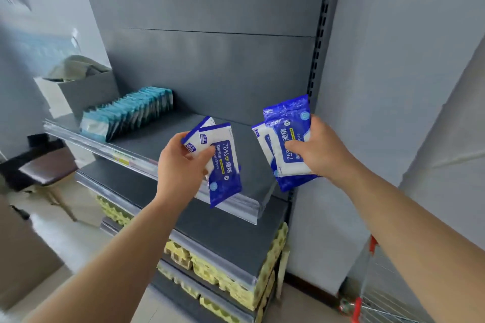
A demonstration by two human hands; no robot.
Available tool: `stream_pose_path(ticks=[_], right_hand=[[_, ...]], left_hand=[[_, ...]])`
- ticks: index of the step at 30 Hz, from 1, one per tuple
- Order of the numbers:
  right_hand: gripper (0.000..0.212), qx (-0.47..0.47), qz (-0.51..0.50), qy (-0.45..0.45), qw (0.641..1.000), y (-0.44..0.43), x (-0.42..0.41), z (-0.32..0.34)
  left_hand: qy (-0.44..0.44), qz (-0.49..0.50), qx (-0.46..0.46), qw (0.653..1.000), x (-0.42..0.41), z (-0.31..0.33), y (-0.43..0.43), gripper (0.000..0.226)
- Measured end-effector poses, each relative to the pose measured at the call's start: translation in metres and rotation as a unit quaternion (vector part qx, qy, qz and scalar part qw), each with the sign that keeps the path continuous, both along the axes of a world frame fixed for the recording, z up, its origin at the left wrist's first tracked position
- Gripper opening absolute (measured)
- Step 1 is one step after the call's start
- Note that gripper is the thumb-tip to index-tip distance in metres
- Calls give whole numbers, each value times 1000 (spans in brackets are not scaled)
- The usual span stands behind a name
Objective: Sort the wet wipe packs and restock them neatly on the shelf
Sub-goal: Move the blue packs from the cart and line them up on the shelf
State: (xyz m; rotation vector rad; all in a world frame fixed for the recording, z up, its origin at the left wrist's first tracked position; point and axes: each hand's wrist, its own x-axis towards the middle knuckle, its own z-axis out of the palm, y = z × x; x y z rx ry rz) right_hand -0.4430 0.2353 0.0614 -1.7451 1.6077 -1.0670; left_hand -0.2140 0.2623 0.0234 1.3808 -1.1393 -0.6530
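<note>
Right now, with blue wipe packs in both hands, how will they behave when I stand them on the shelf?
Likely light: the left hand pinches two blue wipe packs near one end. The glossy film may slip: the right hand holds its pair fanned apart. Thin and flat, they would probably tip unless packed together like the light blue row.

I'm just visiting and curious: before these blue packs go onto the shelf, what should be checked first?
1. Grip of left hand on left packs: ok.
2. Grip of right hand on right packs: ok.
3. Bare shelf space beside the teal row: ok.
4. Teal row standing tidy: ok.
5. Both bundles turned the same way: not ok, print runs opposite ways.
6. More packs waiting in the cart: cannot tell.
</note>
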Motion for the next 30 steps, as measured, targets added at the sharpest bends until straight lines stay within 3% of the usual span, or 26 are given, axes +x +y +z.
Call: stream_pose_path(ticks=[11, 21, 23, 27, 30], right_hand=[[35, 84, -65, -56, 993, -124, 65, -30], [47, 181, -83, 25, 980, -204, 81, -60], [47, 192, -93, 39, 976, -211, 83, -60], [48, 179, -129, 50, 974, -220, 87, -56], [44, 180, -159, 22, 970, -222, 89, -55]], left_hand=[[101, -26, 44, 994, 84, -15, -144, 28], [149, -115, 131, 973, 103, -42, -262, 29], [113, -148, 133, 973, 109, -45, -277, 30], [-43, -214, 118, 969, 122, -46, -307, 43], [-57, -234, 101, 965, 124, -49, -326, 40]])
